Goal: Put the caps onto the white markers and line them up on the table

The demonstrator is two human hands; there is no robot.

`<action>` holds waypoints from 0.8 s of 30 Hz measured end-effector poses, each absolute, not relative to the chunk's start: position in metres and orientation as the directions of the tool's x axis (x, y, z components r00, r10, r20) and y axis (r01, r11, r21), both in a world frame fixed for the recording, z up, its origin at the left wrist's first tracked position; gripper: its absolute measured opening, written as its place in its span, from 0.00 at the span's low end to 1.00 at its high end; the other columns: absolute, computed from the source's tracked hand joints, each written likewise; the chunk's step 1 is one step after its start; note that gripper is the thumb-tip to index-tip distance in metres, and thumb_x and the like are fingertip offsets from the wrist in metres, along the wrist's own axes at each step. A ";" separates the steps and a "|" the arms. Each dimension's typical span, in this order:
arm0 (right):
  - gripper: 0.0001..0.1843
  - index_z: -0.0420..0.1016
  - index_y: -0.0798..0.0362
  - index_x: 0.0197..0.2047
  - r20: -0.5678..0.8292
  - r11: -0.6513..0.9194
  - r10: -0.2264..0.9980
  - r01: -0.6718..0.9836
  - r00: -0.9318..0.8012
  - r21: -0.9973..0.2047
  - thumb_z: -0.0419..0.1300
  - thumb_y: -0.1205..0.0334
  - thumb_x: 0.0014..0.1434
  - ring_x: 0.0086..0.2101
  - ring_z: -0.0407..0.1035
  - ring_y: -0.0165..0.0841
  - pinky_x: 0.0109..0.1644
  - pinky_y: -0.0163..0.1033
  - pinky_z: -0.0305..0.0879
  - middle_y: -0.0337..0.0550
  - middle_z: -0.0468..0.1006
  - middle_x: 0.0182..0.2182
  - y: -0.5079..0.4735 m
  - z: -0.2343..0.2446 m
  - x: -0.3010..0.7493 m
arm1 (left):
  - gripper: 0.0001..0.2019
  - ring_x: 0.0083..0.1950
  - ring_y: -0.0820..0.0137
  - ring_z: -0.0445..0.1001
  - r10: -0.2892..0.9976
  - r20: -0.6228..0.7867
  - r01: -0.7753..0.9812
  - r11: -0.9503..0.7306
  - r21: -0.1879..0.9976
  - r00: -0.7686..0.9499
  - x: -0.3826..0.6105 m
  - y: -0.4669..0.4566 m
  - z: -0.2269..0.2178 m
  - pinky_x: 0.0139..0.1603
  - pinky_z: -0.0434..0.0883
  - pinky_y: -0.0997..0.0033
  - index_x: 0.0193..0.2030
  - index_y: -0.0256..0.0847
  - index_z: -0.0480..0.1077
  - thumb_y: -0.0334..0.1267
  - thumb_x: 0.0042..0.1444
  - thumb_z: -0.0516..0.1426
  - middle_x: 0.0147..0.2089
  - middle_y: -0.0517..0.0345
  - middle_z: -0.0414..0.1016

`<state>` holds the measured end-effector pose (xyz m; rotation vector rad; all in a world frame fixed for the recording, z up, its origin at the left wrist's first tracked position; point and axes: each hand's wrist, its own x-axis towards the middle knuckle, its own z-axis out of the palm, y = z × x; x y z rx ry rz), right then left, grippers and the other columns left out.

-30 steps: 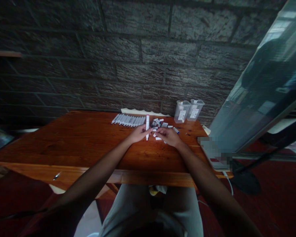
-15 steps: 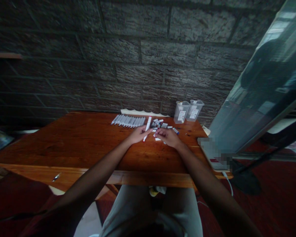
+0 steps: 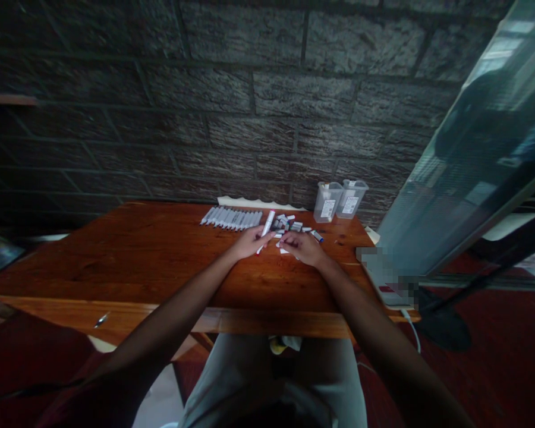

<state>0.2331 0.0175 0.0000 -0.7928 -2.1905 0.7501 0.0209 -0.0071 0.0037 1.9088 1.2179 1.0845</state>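
Note:
My left hand grips a white marker with a red end, tilted up and to the right. My right hand is closed beside it, fingertips pinched on a small white piece I cannot name, close to the marker's lower end. Both hands rest on the wooden table. Just behind them lies a pile of loose caps. A neat row of white markers lies to the left of the pile.
Two clear plastic containers with labels stand at the table's back right, against a dark brick wall. A glass panel leans at the right. A small blue-tipped marker lies right of my hands.
The marker in my left hand has tilted from nearly upright to leaning right. Both hands have stayed in about the same spot.

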 end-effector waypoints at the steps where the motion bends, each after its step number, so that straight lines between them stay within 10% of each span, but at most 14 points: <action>1: 0.11 0.76 0.54 0.38 0.391 0.642 0.713 0.318 -0.582 -0.697 0.60 0.55 0.58 0.26 0.69 0.26 0.32 0.31 0.61 0.38 0.79 0.27 0.018 0.000 0.233 | 0.22 0.22 0.77 0.64 0.922 0.308 0.411 -0.382 0.828 0.235 0.021 -0.007 0.004 0.23 0.61 0.78 0.29 0.37 0.65 0.57 0.56 0.55 0.22 0.63 0.66; 24: 0.12 0.76 0.53 0.36 0.405 0.651 0.712 0.324 -0.573 -0.686 0.61 0.53 0.58 0.24 0.67 0.25 0.29 0.30 0.59 0.36 0.77 0.25 0.018 -0.003 0.233 | 0.22 0.20 0.77 0.64 0.930 0.291 0.388 -0.359 0.849 0.223 0.021 -0.006 0.003 0.21 0.61 0.78 0.28 0.37 0.65 0.57 0.55 0.56 0.21 0.63 0.67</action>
